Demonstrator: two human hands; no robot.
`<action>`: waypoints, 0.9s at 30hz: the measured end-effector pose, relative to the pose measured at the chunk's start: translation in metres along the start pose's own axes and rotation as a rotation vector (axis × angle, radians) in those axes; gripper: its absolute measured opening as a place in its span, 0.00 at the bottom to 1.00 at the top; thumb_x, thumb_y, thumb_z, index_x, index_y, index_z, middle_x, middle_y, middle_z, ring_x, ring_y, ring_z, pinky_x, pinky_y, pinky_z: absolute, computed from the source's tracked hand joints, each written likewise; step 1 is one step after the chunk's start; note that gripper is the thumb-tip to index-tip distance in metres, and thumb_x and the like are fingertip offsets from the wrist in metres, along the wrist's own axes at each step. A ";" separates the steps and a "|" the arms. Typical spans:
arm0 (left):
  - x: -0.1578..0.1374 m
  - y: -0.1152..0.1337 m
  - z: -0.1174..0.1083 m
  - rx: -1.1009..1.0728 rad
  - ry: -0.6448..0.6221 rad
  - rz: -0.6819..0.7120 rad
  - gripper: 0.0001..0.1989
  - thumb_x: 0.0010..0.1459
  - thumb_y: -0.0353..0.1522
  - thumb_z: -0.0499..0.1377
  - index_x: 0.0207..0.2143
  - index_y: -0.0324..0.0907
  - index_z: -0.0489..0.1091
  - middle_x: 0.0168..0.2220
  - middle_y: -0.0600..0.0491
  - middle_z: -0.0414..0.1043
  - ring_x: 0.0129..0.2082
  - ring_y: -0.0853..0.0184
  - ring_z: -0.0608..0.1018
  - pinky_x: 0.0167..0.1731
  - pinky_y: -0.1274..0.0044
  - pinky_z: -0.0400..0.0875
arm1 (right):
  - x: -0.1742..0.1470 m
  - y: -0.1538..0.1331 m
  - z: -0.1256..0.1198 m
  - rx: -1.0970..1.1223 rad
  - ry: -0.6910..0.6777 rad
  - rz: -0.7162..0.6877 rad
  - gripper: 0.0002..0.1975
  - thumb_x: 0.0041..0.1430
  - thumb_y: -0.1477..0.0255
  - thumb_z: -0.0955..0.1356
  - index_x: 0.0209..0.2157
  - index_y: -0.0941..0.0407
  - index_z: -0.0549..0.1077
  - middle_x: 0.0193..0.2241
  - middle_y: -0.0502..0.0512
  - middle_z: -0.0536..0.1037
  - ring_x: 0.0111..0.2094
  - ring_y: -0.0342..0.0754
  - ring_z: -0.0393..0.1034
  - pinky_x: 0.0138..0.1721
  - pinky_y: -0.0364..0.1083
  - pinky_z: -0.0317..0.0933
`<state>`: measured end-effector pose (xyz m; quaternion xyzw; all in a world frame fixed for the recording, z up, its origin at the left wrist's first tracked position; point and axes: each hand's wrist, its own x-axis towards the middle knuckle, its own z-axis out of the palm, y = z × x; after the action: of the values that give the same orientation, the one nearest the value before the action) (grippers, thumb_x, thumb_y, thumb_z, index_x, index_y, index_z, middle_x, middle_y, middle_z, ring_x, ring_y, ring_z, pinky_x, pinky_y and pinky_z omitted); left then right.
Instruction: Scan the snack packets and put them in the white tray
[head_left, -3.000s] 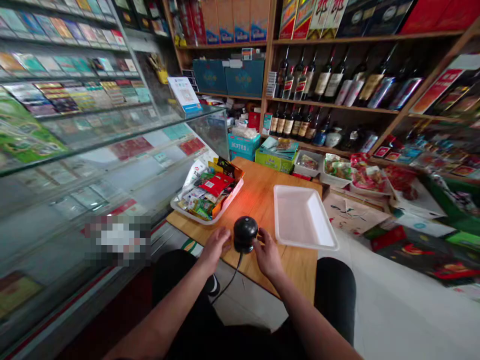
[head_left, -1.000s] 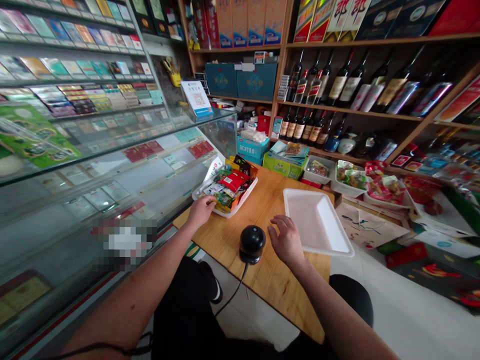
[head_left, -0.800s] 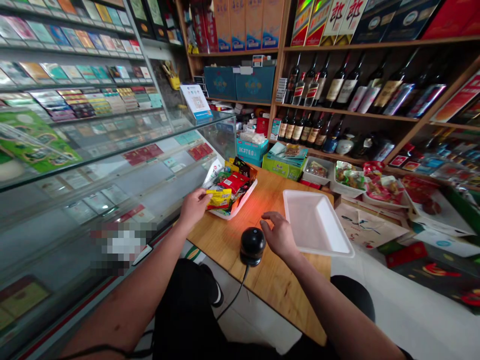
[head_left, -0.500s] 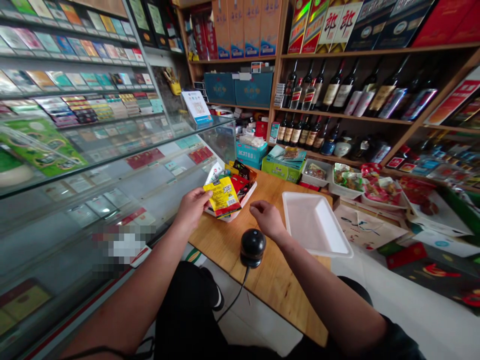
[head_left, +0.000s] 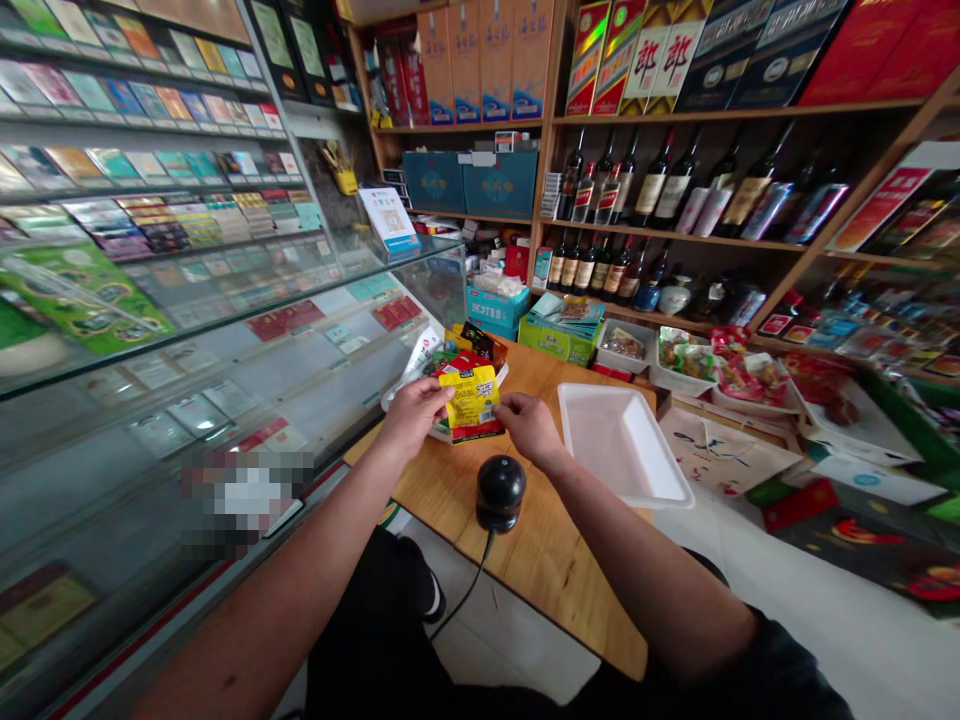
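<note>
Between my two hands is a yellow and red snack packet [head_left: 474,408], with small print and a barcode facing me. My left hand [head_left: 417,415] pinches its left edge. On its right edge, the fingers of my right hand [head_left: 531,428] are closed. Behind the packet, a white tray [head_left: 503,374] holds several more packets [head_left: 480,346], partly hidden by it. Just below the packet, a black dome-shaped device [head_left: 501,492] with a cable stands on the wooden table [head_left: 570,560]. To the right of my right hand lies a white plastic tray [head_left: 616,440].
A glass display counter [head_left: 225,350] runs along the left. Shelves with wine bottles [head_left: 664,180] and boxes stand at the back. A green box [head_left: 559,335] and trays of wrapped snacks [head_left: 686,360] sit beyond the table. A paper bag [head_left: 727,450] is at the right.
The packet has moved right and slightly down in my left hand. My right hand, which was apart from it, has closed on its right edge. The view has shifted slightly.
</note>
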<state>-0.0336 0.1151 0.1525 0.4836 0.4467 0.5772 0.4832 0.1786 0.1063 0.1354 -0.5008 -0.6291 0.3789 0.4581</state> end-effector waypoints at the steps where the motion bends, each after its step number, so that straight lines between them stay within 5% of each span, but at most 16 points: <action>1: 0.000 -0.002 0.002 0.003 0.002 -0.003 0.13 0.50 0.36 0.73 0.32 0.38 0.76 0.23 0.54 0.71 0.20 0.72 0.70 0.19 0.81 0.57 | 0.000 0.003 -0.001 0.017 0.010 0.005 0.13 0.57 0.62 0.68 0.30 0.58 0.77 0.27 0.49 0.78 0.28 0.42 0.67 0.30 0.41 0.59; 5: -0.004 -0.016 0.008 0.048 -0.006 -0.056 0.15 0.49 0.35 0.73 0.38 0.40 0.78 0.29 0.51 0.76 0.24 0.68 0.74 0.21 0.79 0.63 | -0.003 0.009 -0.009 0.049 0.050 0.040 0.14 0.58 0.60 0.68 0.29 0.57 0.76 0.26 0.49 0.76 0.27 0.42 0.66 0.30 0.41 0.59; 9: -0.018 -0.026 0.016 0.137 0.049 0.036 0.13 0.47 0.32 0.74 0.34 0.41 0.77 0.33 0.49 0.77 0.31 0.64 0.77 0.27 0.78 0.70 | -0.013 0.001 -0.014 -0.085 0.157 -0.011 0.13 0.61 0.63 0.68 0.31 0.56 0.78 0.27 0.49 0.78 0.29 0.43 0.68 0.31 0.42 0.58; 14: -0.037 -0.021 0.037 0.006 -0.208 -0.036 0.18 0.56 0.39 0.70 0.46 0.41 0.78 0.44 0.44 0.79 0.43 0.57 0.81 0.34 0.74 0.77 | -0.028 -0.014 -0.003 -0.216 0.136 -0.281 0.10 0.65 0.68 0.66 0.35 0.55 0.80 0.34 0.53 0.81 0.37 0.46 0.73 0.44 0.45 0.64; 18: -0.038 -0.025 0.046 -0.130 -0.141 -0.105 0.18 0.57 0.43 0.69 0.41 0.37 0.77 0.40 0.44 0.80 0.36 0.60 0.81 0.33 0.73 0.78 | -0.034 -0.017 0.006 -0.332 0.054 -0.446 0.10 0.66 0.72 0.65 0.34 0.55 0.79 0.36 0.54 0.80 0.43 0.48 0.72 0.51 0.48 0.64; 24: -0.026 -0.030 0.031 -0.069 -0.043 -0.149 0.18 0.54 0.39 0.71 0.43 0.38 0.77 0.37 0.46 0.81 0.29 0.64 0.80 0.24 0.77 0.74 | -0.021 -0.006 -0.009 -0.267 0.281 -0.228 0.09 0.62 0.72 0.68 0.42 0.58 0.78 0.41 0.57 0.80 0.42 0.48 0.72 0.47 0.48 0.65; 27: -0.025 -0.029 0.025 -0.042 -0.085 -0.164 0.21 0.51 0.41 0.72 0.44 0.39 0.78 0.41 0.45 0.81 0.31 0.63 0.81 0.25 0.77 0.74 | -0.013 -0.001 -0.018 -0.225 0.221 -0.081 0.10 0.61 0.72 0.67 0.41 0.58 0.79 0.39 0.56 0.81 0.39 0.47 0.73 0.44 0.46 0.64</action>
<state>-0.0032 0.0959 0.1244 0.4591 0.4515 0.5241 0.5574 0.1964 0.0936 0.1386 -0.5619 -0.6329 0.2300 0.4804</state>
